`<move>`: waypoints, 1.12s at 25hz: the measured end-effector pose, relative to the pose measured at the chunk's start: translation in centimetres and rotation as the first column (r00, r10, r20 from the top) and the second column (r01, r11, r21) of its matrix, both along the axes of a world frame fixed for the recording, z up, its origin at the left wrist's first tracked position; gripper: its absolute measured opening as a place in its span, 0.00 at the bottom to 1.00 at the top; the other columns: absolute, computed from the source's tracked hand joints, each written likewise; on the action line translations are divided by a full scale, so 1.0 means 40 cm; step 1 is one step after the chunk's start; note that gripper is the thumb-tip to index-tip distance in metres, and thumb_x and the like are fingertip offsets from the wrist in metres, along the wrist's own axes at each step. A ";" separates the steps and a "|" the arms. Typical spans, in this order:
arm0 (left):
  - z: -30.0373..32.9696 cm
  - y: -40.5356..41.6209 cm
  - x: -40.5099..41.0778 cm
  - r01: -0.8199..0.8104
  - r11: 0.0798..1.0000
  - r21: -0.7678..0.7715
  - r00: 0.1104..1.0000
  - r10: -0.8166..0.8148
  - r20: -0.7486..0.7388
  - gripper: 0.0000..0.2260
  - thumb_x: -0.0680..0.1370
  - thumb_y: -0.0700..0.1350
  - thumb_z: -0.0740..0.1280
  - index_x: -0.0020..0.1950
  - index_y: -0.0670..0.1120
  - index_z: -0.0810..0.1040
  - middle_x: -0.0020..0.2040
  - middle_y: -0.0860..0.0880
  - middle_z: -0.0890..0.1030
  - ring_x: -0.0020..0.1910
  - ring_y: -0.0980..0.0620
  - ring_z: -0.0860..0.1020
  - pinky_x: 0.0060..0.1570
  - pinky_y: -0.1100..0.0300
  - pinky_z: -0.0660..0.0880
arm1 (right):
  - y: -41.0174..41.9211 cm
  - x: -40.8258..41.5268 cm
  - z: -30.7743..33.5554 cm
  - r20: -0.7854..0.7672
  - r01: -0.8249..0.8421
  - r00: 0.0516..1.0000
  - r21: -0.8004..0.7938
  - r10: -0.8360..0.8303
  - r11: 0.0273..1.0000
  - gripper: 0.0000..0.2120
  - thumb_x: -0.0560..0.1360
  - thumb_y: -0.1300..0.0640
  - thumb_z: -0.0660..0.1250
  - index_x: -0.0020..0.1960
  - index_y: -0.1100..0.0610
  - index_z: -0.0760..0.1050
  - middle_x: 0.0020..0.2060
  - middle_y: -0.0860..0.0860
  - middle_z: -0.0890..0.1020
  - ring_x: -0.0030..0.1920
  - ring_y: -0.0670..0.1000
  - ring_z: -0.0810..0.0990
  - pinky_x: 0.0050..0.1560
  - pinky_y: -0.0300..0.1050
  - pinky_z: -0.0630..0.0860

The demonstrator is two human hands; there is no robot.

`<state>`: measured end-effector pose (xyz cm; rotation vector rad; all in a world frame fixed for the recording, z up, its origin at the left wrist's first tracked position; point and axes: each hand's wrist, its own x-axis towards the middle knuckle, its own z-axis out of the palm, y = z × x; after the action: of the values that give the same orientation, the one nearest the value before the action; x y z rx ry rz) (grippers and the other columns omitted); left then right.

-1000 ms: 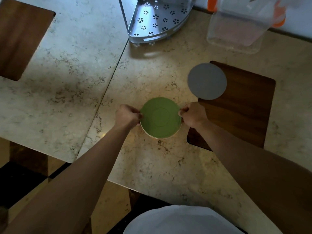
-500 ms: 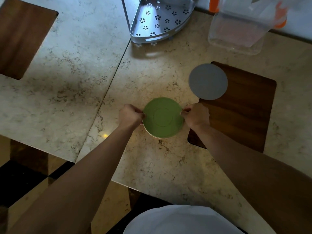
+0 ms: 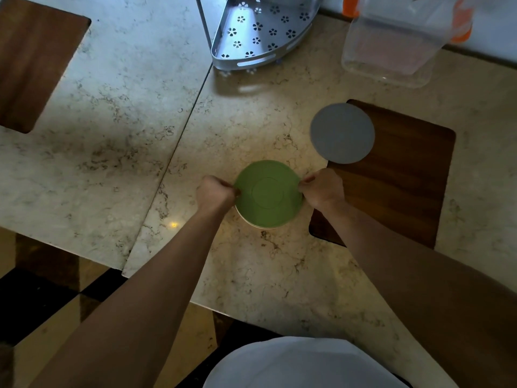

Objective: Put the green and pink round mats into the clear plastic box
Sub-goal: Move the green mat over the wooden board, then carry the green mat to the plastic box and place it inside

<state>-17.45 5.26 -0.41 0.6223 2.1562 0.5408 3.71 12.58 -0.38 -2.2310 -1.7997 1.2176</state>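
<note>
A green round mat [image 3: 268,193] lies at the middle of the marble table on top of a paler mat, of which only a thin rim [image 3: 263,226] shows below it; its colour is hard to tell. My left hand [image 3: 214,195] pinches the stack's left edge and my right hand [image 3: 321,188] pinches its right edge. The clear plastic box [image 3: 391,49] stands at the far right of the table, with a pinkish bottom showing through its walls.
A grey round mat [image 3: 342,133] lies half on a dark wooden board [image 3: 402,175] to the right. A metal corner rack [image 3: 260,32] with flower cut-outs stands at the back. Another wooden board [image 3: 33,60] is at far left. The table's front edge [image 3: 156,287] is near me.
Both hands keep their pinch on the mat stack's edges; the hands and the stack have hardly moved on the table. The view has shifted slightly.
</note>
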 end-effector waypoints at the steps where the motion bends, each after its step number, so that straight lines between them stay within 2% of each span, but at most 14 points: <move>1: -0.001 0.000 -0.001 -0.021 1.000 -0.012 0.999 0.021 0.027 0.04 0.71 0.40 0.75 0.44 0.42 0.84 0.41 0.41 0.85 0.41 0.43 0.85 0.48 0.46 0.83 | 0.000 0.002 -0.002 -0.013 0.010 1.000 -0.018 -0.010 1.000 0.19 0.73 0.60 0.69 0.25 0.57 0.68 0.21 0.50 0.71 0.22 0.48 0.69 0.24 0.40 0.67; 2: 0.000 0.001 -0.002 -0.032 0.999 -0.028 0.998 0.033 0.049 0.05 0.71 0.41 0.75 0.44 0.41 0.84 0.41 0.41 0.85 0.42 0.43 0.84 0.49 0.46 0.83 | 0.000 0.002 -0.002 -0.026 0.019 0.999 -0.034 -0.020 0.999 0.21 0.72 0.60 0.69 0.24 0.55 0.65 0.20 0.49 0.69 0.21 0.46 0.66 0.23 0.39 0.64; 4: 0.005 0.008 -0.004 -0.037 0.998 -0.046 0.995 0.041 0.087 0.06 0.71 0.41 0.75 0.44 0.39 0.83 0.41 0.40 0.85 0.41 0.43 0.84 0.48 0.46 0.83 | 0.004 0.002 -0.001 -0.066 0.037 0.997 -0.059 -0.041 0.998 0.22 0.72 0.58 0.69 0.23 0.54 0.64 0.19 0.47 0.67 0.21 0.46 0.66 0.24 0.38 0.64; 6: 0.014 0.016 -0.009 -0.044 0.998 -0.047 0.987 0.050 0.150 0.06 0.72 0.38 0.74 0.44 0.36 0.81 0.42 0.38 0.84 0.39 0.43 0.85 0.42 0.49 0.84 | 0.006 0.010 -0.005 -0.117 0.054 0.991 -0.079 -0.063 0.995 0.22 0.71 0.57 0.70 0.23 0.54 0.64 0.20 0.49 0.70 0.25 0.49 0.72 0.28 0.43 0.71; 8: 0.026 0.028 -0.011 -0.054 0.998 -0.045 0.975 0.062 0.214 0.07 0.73 0.35 0.72 0.47 0.32 0.80 0.44 0.35 0.84 0.37 0.42 0.85 0.34 0.55 0.83 | 0.006 0.024 -0.012 -0.185 0.101 0.975 -0.122 -0.123 0.987 0.19 0.71 0.58 0.72 0.24 0.57 0.68 0.26 0.54 0.75 0.32 0.53 0.79 0.37 0.51 0.81; 11: 0.051 0.046 -0.007 -0.038 0.999 -0.020 0.970 0.042 0.239 0.06 0.74 0.34 0.71 0.48 0.31 0.80 0.44 0.35 0.84 0.39 0.41 0.84 0.34 0.55 0.83 | -0.002 0.042 -0.023 -0.282 0.186 0.932 -0.173 -0.230 0.967 0.12 0.70 0.60 0.74 0.37 0.70 0.79 0.37 0.64 0.84 0.37 0.55 0.84 0.42 0.55 0.85; 12: 0.059 0.060 0.005 -0.026 1.000 0.009 0.969 0.023 0.245 0.05 0.74 0.34 0.71 0.47 0.32 0.81 0.43 0.36 0.84 0.39 0.41 0.84 0.34 0.55 0.83 | 0.002 0.057 -0.023 -0.288 0.196 0.928 -0.164 -0.237 0.967 0.12 0.71 0.60 0.74 0.41 0.71 0.80 0.40 0.64 0.85 0.37 0.55 0.85 0.42 0.56 0.84; 13: 0.068 0.082 0.021 -0.011 0.999 0.043 0.968 0.000 0.249 0.04 0.74 0.33 0.71 0.47 0.33 0.82 0.42 0.37 0.84 0.39 0.42 0.84 0.33 0.56 0.83 | 0.014 0.076 -0.014 -0.297 0.202 0.925 -0.141 -0.237 0.969 0.10 0.71 0.60 0.74 0.41 0.69 0.81 0.40 0.63 0.85 0.38 0.55 0.86 0.43 0.56 0.84; 15: 0.082 0.104 0.030 -0.028 0.994 0.101 0.970 0.003 0.242 0.02 0.73 0.33 0.71 0.45 0.34 0.82 0.40 0.38 0.84 0.35 0.45 0.84 0.29 0.60 0.81 | 0.031 0.088 0.005 -0.339 0.211 0.911 -0.107 -0.235 0.972 0.07 0.72 0.59 0.74 0.36 0.59 0.83 0.37 0.56 0.86 0.38 0.51 0.86 0.42 0.51 0.85; 17: 0.092 0.170 0.063 -0.028 0.990 0.141 0.965 -0.010 0.261 0.01 0.73 0.32 0.72 0.42 0.36 0.82 0.38 0.39 0.84 0.30 0.48 0.84 0.27 0.62 0.79 | 0.084 0.133 0.034 -0.366 0.262 0.891 -0.066 -0.268 0.963 0.09 0.73 0.59 0.73 0.35 0.52 0.81 0.38 0.50 0.85 0.38 0.47 0.85 0.42 0.46 0.85; 19: 0.105 0.240 0.098 -0.017 0.985 0.170 0.953 -0.036 0.302 0.02 0.72 0.30 0.72 0.40 0.35 0.81 0.37 0.38 0.84 0.29 0.49 0.84 0.27 0.62 0.79 | 0.142 0.175 0.057 -0.380 0.319 0.873 -0.026 -0.305 0.947 0.10 0.73 0.59 0.73 0.34 0.51 0.80 0.38 0.49 0.85 0.39 0.47 0.84 0.43 0.45 0.84; 21: 0.113 0.319 0.141 0.013 0.981 0.196 0.942 -0.078 0.327 0.02 0.71 0.29 0.72 0.43 0.32 0.81 0.37 0.37 0.83 0.27 0.49 0.84 0.27 0.62 0.79 | 0.200 0.220 0.070 -0.379 0.352 0.869 0.021 -0.318 0.936 0.11 0.74 0.58 0.73 0.33 0.50 0.80 0.37 0.49 0.84 0.39 0.48 0.84 0.43 0.47 0.84; 25: 0.107 0.440 0.210 0.052 0.980 0.191 0.935 -0.115 0.335 0.05 0.70 0.28 0.73 0.44 0.29 0.81 0.36 0.36 0.82 0.27 0.47 0.82 0.25 0.60 0.80 | 0.285 0.293 0.054 -0.371 0.399 0.855 0.029 -0.361 0.916 0.02 0.75 0.58 0.72 0.45 0.53 0.83 0.44 0.51 0.85 0.45 0.50 0.85 0.48 0.50 0.84; 28: 0.086 0.496 0.235 0.083 0.982 0.169 0.944 -0.132 0.303 0.04 0.70 0.30 0.74 0.42 0.33 0.81 0.37 0.38 0.83 0.29 0.48 0.83 0.27 0.60 0.80 | 0.322 0.325 0.032 -0.366 0.390 0.863 0.046 -0.348 0.920 0.02 0.75 0.57 0.71 0.47 0.53 0.83 0.43 0.48 0.85 0.45 0.47 0.85 0.46 0.46 0.84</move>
<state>-8.07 25.10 3.02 0.6843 1.7824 0.7020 16.69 25.44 0.91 -2.0058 -1.2095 1.2837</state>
